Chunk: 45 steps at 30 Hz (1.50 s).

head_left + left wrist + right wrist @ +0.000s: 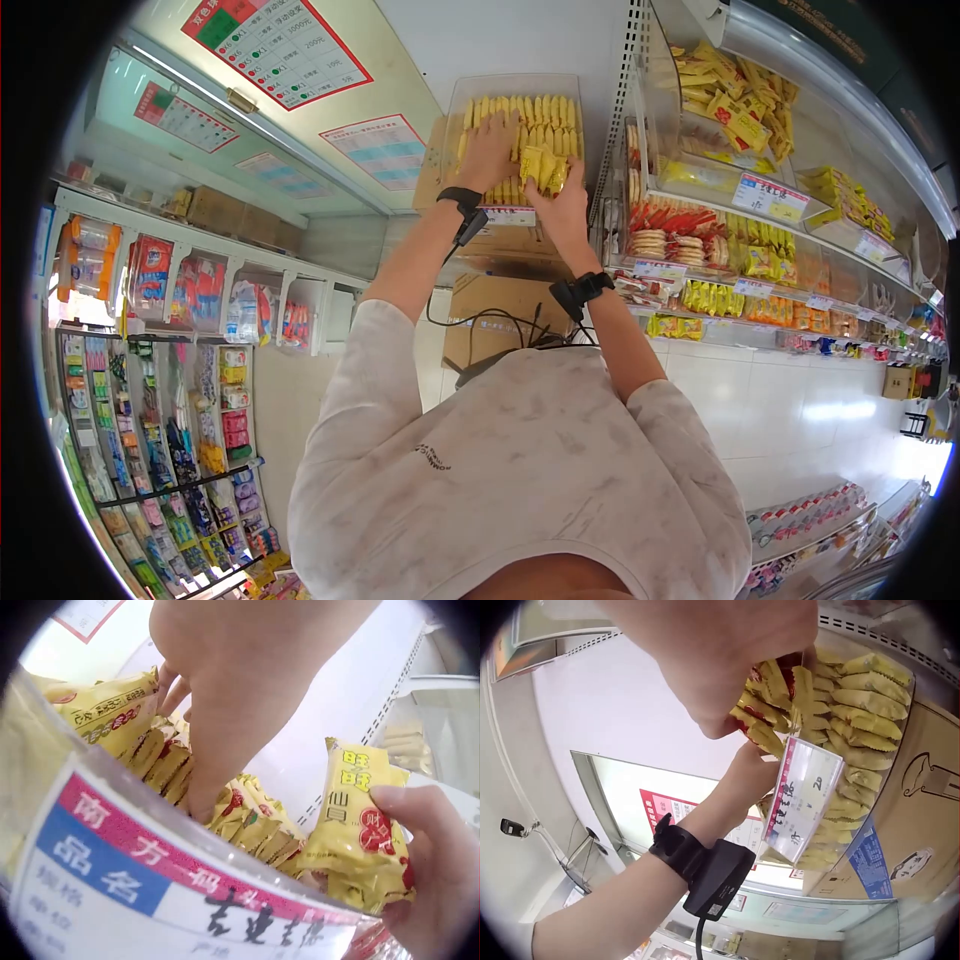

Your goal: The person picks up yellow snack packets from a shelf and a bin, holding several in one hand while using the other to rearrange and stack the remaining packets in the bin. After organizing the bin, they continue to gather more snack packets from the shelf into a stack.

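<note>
Rows of yellow snack packets (pixel 545 110) stand in a clear bin (pixel 565 84) in the head view. The left hand (pixel 488 152) reaches down among the packets on the bin's left side; in the left wrist view its fingers dip between upright packets (pixel 161 761), and the fingertips are partly hidden. Above the bin's front right part, the right hand (pixel 566 205) holds several yellow packets (pixel 543 170), its thumb across the front one in the left wrist view. A price label (pixel 804 799) is fixed to the bin's front.
Cardboard boxes (pixel 500 300) stand below the bin. Shelves of packaged snacks (pixel 690 235) rise on the right, past a perforated metal upright (pixel 620 85). A glass cabinet with a red-bordered sign (pixel 290 50) is on the left, above racks of small goods (pixel 165 440).
</note>
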Motion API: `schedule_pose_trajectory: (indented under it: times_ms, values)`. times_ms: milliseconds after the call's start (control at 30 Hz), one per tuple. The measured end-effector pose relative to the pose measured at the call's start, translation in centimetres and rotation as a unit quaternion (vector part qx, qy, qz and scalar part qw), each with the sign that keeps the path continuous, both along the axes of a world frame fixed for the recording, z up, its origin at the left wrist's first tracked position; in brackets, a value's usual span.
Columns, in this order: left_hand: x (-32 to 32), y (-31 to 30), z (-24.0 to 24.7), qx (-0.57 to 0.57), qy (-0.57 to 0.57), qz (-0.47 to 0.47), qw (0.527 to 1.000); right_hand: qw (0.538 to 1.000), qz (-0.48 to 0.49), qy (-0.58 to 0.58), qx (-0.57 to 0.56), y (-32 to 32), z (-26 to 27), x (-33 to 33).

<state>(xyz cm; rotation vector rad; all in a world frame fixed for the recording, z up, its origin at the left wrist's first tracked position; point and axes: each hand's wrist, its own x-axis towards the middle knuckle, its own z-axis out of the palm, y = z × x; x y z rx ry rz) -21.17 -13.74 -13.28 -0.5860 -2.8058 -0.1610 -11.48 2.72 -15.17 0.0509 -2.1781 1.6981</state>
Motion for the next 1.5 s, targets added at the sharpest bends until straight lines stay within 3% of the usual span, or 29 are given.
schedule_pose_trajectory:
  times_ms: [133, 233, 433, 567, 633, 733, 833, 1133, 1300, 1433, 1500]
  values:
    - [-0.9, 1.0, -1.2, 0.005, -0.016, 0.056, 0.998, 1.0, -0.001, -0.016, 0.01, 0.3, 0.3, 0.1]
    - [-1.2, 1.1, -1.9, -0.059, 0.03, -0.033, 0.997, 0.995, 0.025, -0.007, -0.099, 0.8, 1.3, 1.3]
    - [-0.9, 2.8, -1.2, 0.033, 0.009, 0.035, 0.999, 0.984, 0.021, 0.06, -0.163, 2.8, 1.9, 4.0]
    - [-0.4, 3.9, -0.5, 0.014, -0.003, -0.048, 0.999, 0.979, 0.023, 0.055, -0.197, 4.1, 1.9, 5.3]
    - [-0.2, 4.9, 0.1, 0.024, -0.006, -0.08, 0.996, 0.978, 0.008, 0.049, -0.202, 4.4, 1.4, 5.8]
    - [-1.4, 6.0, -0.6, 0.035, -0.055, 0.014, 0.998, 0.98, -0.002, 0.038, -0.197, 4.7, 1.1, 6.5]
    - [-2.0, 5.9, -0.7, 0.03, -0.095, 0.011, 0.995, 0.98, -0.008, 0.034, -0.197, 5.1, 1.0, 7.0]
    - [-0.1, 6.8, -0.5, -0.03, -0.049, 0.001, 0.998, 0.979, -0.002, 0.026, -0.2, 4.9, 0.1, 7.8]
    - [0.0, 8.3, -3.1, 0.063, -0.016, 0.024, 0.998, 0.981, 0.014, 0.013, -0.193, 4.5, -0.1, 8.3]
    - [2.8, 4.1, -2.2, 0.05, -0.015, 0.009, 0.999, 0.988, 0.029, 0.0, -0.153, 4.8, 0.8, 8.3]
    - [5.2, 1.7, 0.8, 0.091, -0.021, 0.06, 0.994, 0.99, 0.037, -0.001, -0.138, 4.9, 2.0, 7.9]
